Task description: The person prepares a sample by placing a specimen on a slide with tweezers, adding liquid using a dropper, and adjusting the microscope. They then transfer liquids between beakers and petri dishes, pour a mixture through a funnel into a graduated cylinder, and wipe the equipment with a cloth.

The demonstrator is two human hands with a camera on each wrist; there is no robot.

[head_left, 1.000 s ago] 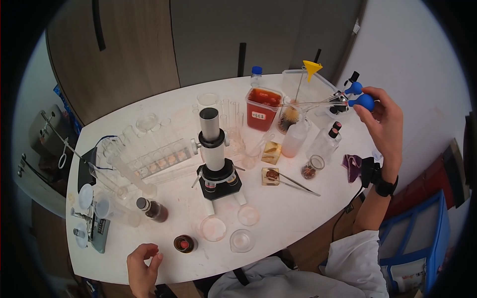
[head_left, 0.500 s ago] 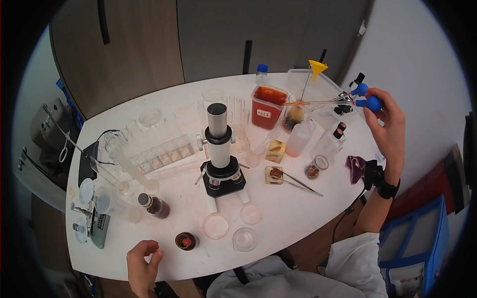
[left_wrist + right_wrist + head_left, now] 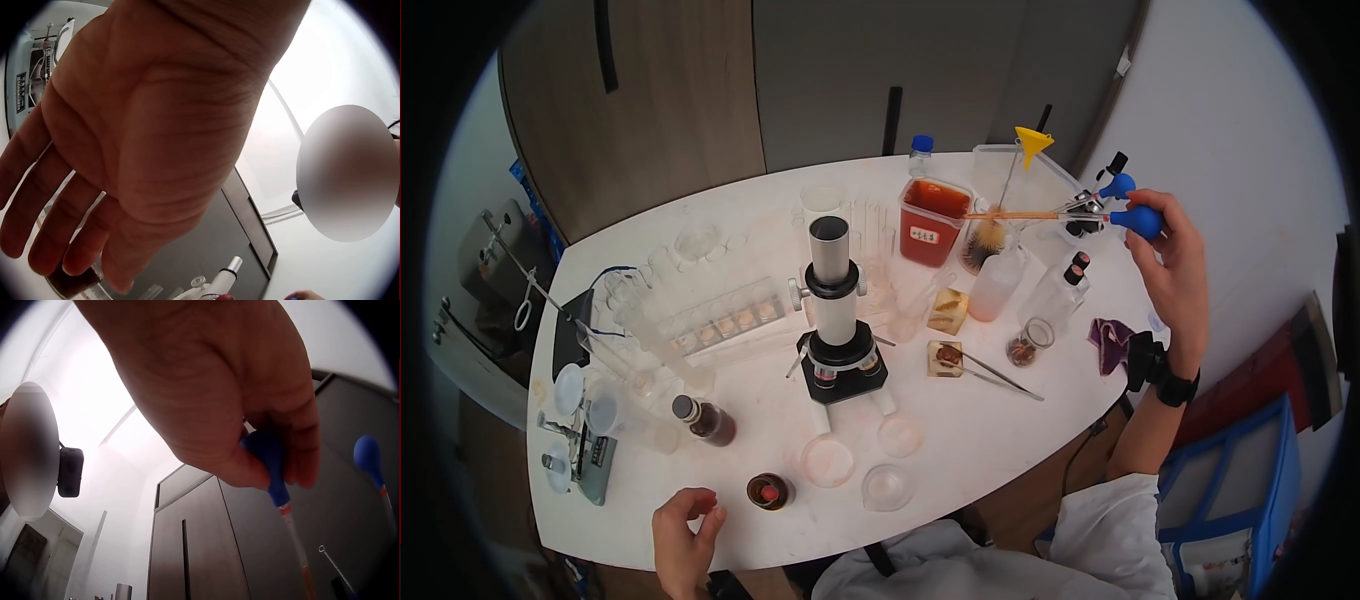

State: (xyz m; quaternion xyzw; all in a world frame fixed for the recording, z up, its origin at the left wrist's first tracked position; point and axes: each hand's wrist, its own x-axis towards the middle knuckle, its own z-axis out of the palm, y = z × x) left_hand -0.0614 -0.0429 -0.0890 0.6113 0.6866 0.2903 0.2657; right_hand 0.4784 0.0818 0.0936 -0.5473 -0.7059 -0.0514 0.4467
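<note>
My right hand point(image 3: 1178, 270) pinches the blue rubber bulb point(image 3: 1138, 221) of a glass pipette between thumb and fingers. The pipette's tube point(image 3: 1045, 215) points left, its tip at the rim of a square container point(image 3: 917, 247) of red-orange liquid. Orange liquid fills much of the tube and shows low in it in the right wrist view. A second blue-bulbed pipette point(image 3: 368, 456) stands apart, beyond the hand. My left hand point(image 3: 683, 540) is idle at the table's front edge, fingers loosely bent, holding nothing. Nearest it is an open brown bottle point(image 3: 770, 491) with something red inside.
A microscope point(image 3: 836, 320) stands mid-table, petri dishes point(image 3: 828, 461) before it. Test tubes in a rack point(image 3: 730, 320), a capped brown bottle point(image 3: 705, 420) and a balance point(image 3: 590, 460) lie left. Tweezers point(image 3: 1000, 378), a plastic bottle point(image 3: 997, 285) and a jar point(image 3: 1030, 343) are right.
Orange liquid has risen along the pipette's tube, which looked clear one second ago. The right hand keeps its pinch on the bulb with little movement. The left hand has stayed put.
</note>
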